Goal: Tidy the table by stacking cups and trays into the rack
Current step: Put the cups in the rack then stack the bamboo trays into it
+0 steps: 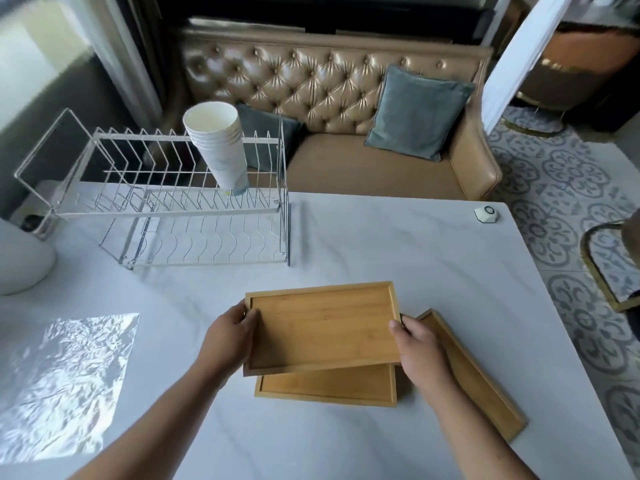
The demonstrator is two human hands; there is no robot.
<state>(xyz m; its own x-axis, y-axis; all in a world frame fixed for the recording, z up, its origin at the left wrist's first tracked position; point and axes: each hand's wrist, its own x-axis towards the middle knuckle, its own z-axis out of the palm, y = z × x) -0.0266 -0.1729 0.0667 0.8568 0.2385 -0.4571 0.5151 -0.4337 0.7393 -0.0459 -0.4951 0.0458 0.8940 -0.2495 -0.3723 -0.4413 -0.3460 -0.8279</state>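
Both hands — left hand [232, 336], right hand [417, 344] — clasp the top bamboo tray [322, 327] by its short ends, long axis left-right; the wire dish rack [166, 202] stands far-left.

1 head-worn wide-angle view looks forward and steeply down across the counter [381, 244], close above the person's forearms, taking in the sofa [346, 98] beyond and patterned floor [554, 188] at right.
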